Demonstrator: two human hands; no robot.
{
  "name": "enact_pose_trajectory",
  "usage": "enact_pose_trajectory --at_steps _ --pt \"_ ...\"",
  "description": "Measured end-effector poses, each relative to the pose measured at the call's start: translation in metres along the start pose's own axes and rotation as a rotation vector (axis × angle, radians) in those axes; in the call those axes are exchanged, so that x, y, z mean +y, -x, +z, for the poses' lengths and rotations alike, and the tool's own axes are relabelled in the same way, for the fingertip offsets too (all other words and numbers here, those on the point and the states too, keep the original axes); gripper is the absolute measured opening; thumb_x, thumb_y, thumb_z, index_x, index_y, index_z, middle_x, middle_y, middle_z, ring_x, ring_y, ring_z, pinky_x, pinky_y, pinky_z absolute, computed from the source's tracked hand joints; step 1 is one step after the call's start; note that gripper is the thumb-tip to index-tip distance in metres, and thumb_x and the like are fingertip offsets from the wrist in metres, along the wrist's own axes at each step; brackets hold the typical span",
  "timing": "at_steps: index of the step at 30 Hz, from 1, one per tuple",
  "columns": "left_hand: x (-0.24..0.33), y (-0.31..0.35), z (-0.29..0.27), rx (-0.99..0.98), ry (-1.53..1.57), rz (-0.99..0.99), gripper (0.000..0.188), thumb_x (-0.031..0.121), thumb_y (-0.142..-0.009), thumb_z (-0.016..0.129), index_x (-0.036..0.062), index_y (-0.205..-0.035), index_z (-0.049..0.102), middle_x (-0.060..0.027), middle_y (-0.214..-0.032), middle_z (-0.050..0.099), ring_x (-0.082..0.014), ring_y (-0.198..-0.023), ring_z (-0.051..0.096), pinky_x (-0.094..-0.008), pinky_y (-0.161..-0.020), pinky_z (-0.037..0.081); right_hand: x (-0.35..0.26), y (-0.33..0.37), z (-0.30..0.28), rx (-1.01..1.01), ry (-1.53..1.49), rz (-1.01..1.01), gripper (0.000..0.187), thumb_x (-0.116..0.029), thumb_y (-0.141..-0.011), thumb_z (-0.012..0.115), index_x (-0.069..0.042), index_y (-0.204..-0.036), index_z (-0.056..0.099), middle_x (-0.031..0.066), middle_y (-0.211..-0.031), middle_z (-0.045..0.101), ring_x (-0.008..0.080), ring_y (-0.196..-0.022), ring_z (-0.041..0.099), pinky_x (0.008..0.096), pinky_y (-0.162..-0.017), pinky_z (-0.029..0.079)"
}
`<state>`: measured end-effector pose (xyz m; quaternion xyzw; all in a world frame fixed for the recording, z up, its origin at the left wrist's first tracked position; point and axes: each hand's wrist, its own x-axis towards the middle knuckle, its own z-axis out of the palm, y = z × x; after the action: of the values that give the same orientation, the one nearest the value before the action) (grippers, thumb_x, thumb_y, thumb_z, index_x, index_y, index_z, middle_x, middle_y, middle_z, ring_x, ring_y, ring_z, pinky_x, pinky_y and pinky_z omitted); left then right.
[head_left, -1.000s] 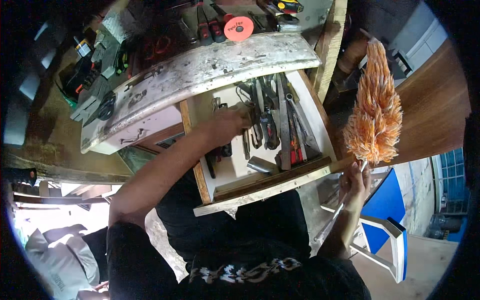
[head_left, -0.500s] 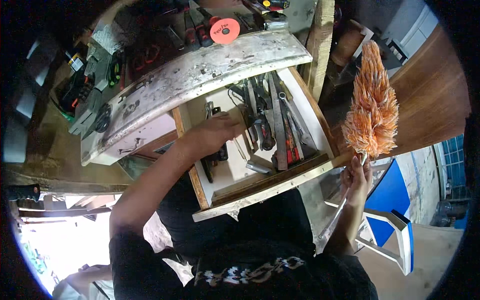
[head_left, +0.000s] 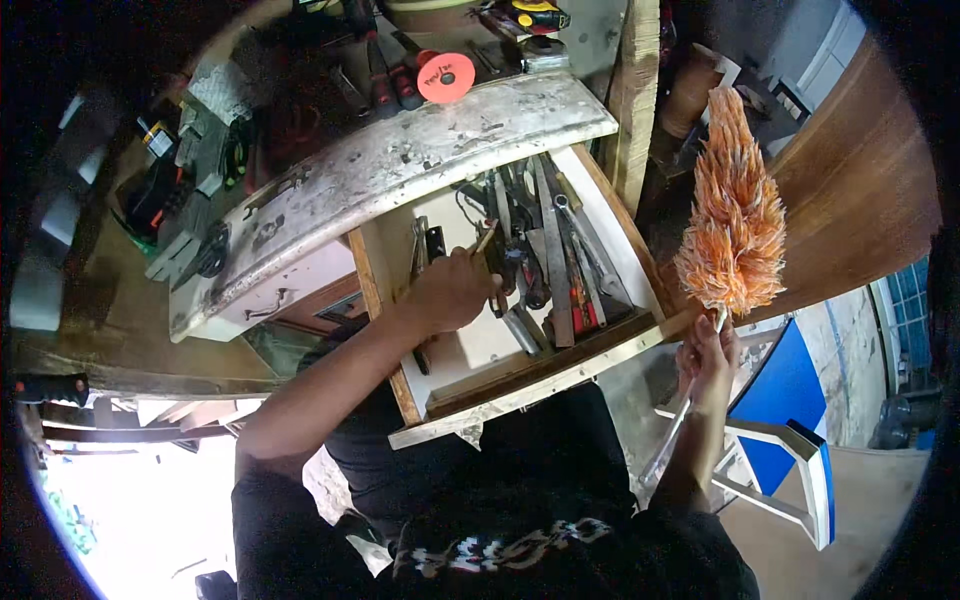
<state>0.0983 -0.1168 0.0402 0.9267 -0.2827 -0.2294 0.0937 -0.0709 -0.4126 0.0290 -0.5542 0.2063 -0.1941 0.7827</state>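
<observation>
My left hand [head_left: 455, 292] is inside the pulled-out drawer [head_left: 500, 390], fingers curled round a slim tan stick-like piece [head_left: 486, 240] whose upper end shows; the rest is hidden by the hand. Just to its right lie several tools, among them a long flat metal file [head_left: 556, 270] and a combination wrench [head_left: 582, 228]. A short grey metal piece [head_left: 520, 330] rests on the drawer floor near the front. On the right, outside the drawer, my right hand [head_left: 708, 355] is closed on the thin handle of an orange feather duster [head_left: 733, 220], held with its feathers upward.
Above the drawer runs a paint-stained white tabletop [head_left: 420, 150], with an orange disc [head_left: 446, 77] and several hand tools behind it. A wooden post [head_left: 634, 100] stands at the drawer's far right corner. A blue-and-white chair-like piece [head_left: 790, 410] is at the lower right.
My left hand has shifted right and slightly nearer within the drawer, turning the tan piece so that its end points up and away. The duster has barely moved.
</observation>
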Motion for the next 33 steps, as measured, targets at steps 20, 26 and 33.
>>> enact_pose_trajectory --at_steps 20,26,33 --pt "-0.016 0.123 -0.019 0.276 1.406 0.080 0.035 -0.006 -0.085 0.060 -0.0011 -0.117 0.045 -0.0114 -0.099 0.060 -0.0252 -0.098 0.062 -0.0389 -0.080 0.054 -0.012 0.017 0.022 0.047 0.096 -0.143 0.015 -0.027 -0.094 0.058 -0.013 -0.091 0.052 -0.0085 -0.059 0.035 0.0009 -0.044 0.027 0.0196 -0.039 0.016" --pt "-0.015 0.125 0.001 0.517 1.851 0.389 0.058 -0.014 -0.087 0.048 0.0032 -0.139 0.027 -0.0132 -0.104 0.058 -0.0289 -0.101 0.064 -0.0405 -0.087 0.053 -0.014 0.029 0.043 -0.183 0.311 -0.267 0.022 -0.029 -0.097 0.053 -0.008 -0.090 0.048 -0.0034 -0.059 0.037 0.0041 -0.043 0.029 0.0205 -0.039 0.019" --pt "-0.013 0.117 0.006 0.562 2.122 0.430 0.040 -0.009 -0.090 0.049 0.0020 -0.128 0.043 -0.0141 -0.120 0.058 -0.0272 -0.111 0.059 -0.0407 -0.092 0.051 -0.015 0.048 0.065 -0.364 0.458 -0.163 0.026 -0.026 -0.098 0.048 -0.007 -0.112 0.055 0.0045 -0.083 0.060 0.0104 -0.053 0.046 0.0203 -0.045 0.033"
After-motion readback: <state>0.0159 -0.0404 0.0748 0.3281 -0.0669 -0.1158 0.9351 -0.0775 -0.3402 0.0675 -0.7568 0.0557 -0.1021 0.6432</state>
